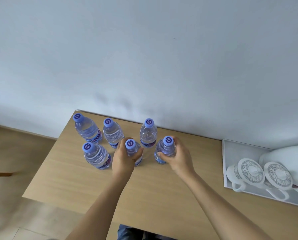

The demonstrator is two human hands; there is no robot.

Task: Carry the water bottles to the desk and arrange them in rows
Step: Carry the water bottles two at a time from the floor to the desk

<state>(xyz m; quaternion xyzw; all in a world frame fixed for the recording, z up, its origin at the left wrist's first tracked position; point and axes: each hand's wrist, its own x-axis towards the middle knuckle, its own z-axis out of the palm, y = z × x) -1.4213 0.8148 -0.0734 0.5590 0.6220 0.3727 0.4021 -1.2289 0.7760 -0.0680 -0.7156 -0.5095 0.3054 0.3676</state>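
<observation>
**Two bottles set into the front row**

Six water bottles stand upright on the wooden desk (pixel 75 179), near its far left corner by the wall (pixel 144 58). Three form the back row: back left bottle (pixel 87 129), back middle bottle (pixel 112 133) and back right bottle (pixel 148 133). The front left bottle (pixel 96 156) stands free. The left hand (pixel 124 158) has its fingers wrapped around the front middle bottle (pixel 131 148) just below the cap, and the right hand (pixel 176 156) is closed the same way around the front right bottle (pixel 165 149). Holding them high on the shoulder probably keeps each bottle steady while it is lined up with the one behind it. Whether their bases already rest on the desk is hidden by the hands.

The bottles stand close together, so a nudge could topple a neighbour. To the right, well apart from the bottles, a white tray (pixel 231 153) holds two lidded cups (pixel 252 172) and a white kettle (pixel 286 156); they limit room on that side.
</observation>
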